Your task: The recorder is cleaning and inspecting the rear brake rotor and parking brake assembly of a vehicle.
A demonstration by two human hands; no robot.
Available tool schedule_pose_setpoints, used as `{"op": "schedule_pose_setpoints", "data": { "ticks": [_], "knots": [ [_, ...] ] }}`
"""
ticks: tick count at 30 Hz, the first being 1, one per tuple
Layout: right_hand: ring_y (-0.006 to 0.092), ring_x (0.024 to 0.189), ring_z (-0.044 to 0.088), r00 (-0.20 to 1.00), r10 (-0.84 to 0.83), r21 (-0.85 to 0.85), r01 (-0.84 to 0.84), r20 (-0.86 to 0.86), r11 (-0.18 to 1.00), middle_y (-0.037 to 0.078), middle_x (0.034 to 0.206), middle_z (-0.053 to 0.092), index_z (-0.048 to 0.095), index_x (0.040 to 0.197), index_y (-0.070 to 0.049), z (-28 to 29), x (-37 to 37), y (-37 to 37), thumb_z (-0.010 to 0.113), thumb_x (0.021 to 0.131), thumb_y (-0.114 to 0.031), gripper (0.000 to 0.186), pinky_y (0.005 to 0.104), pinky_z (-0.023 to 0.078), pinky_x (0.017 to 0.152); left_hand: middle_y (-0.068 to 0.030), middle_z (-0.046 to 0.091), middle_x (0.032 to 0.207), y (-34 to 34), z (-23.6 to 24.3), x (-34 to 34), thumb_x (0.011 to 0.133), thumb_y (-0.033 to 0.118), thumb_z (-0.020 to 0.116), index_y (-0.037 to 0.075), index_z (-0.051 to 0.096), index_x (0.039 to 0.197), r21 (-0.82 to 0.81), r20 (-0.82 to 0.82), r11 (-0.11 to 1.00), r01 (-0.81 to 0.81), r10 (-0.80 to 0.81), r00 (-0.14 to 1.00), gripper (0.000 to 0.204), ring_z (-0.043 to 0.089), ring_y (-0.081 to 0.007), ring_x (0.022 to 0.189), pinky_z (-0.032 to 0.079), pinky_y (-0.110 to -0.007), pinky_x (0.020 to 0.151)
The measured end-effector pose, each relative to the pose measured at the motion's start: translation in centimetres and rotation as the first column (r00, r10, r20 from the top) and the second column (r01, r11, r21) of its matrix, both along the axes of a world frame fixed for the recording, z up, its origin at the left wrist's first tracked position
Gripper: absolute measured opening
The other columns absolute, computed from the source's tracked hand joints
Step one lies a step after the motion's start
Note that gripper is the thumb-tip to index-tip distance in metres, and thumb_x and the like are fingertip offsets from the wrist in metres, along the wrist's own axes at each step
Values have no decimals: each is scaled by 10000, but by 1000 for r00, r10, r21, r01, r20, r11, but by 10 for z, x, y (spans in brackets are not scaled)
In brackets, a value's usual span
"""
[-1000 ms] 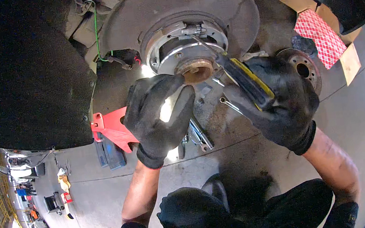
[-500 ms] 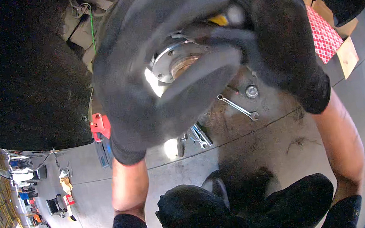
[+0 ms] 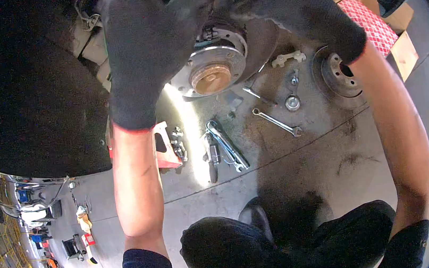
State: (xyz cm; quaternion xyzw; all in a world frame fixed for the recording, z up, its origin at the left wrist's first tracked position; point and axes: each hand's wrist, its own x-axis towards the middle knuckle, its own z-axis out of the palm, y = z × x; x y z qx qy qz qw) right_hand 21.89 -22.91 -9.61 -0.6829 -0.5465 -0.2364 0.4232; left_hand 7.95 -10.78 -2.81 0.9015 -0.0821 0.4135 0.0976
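Both my hands wear dark gloves with red cuffs and reach up to the top of the view, above a wheel hub (image 3: 211, 79) with a rusty centre and a bright metal face. My left hand (image 3: 141, 41) is left of the hub, its fingers stretching toward the upper middle. From the right, my right hand (image 3: 298, 8) meets it there. Dark fabric against a dark background hides how the fingers close and whether anything lies between them. Just below them, a small spring-like part (image 3: 208, 35) shows above the hub.
On the floor lie a combination wrench (image 3: 277, 122), a ratchet (image 3: 294, 78), a round metal cup-like part (image 3: 292, 103), a metal bracket (image 3: 289, 59) and several tools (image 3: 229, 145). A brake disc (image 3: 344, 78) leans under my right forearm, near an open cardboard box (image 3: 406, 57). A red-framed work light (image 3: 165, 145) stands left.
My hands have moved up and away from the hub, which shows more fully now. The tools on the floor and the brake disc have come into sight.
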Motion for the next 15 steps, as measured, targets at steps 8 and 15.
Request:
{"op": "schedule_pose_setpoints", "data": {
  "ticks": [8,15],
  "knots": [
    [380,982,680,841,-216,153,160,496,975,192,1149,688,727,1163,-95,-79,35,51,767,813,-265,391,463,520,915,-138,747,1028,36,-8,19,929,100,713,-14,713,1097,94,119,990,106,-117,986,204,709,-235,930,553,-356,816],
    [404,1156,650,851,-195,272,64,488,960,229,1294,651,767,1068,-57,-87,29,58,787,809,-304,358,485,513,985,-200,715,1016,42,-22,19,950,124,685,37,703,1126,115,180,981,-154,132,975,197,717,-333,938,548,-398,797]
  ]
}}
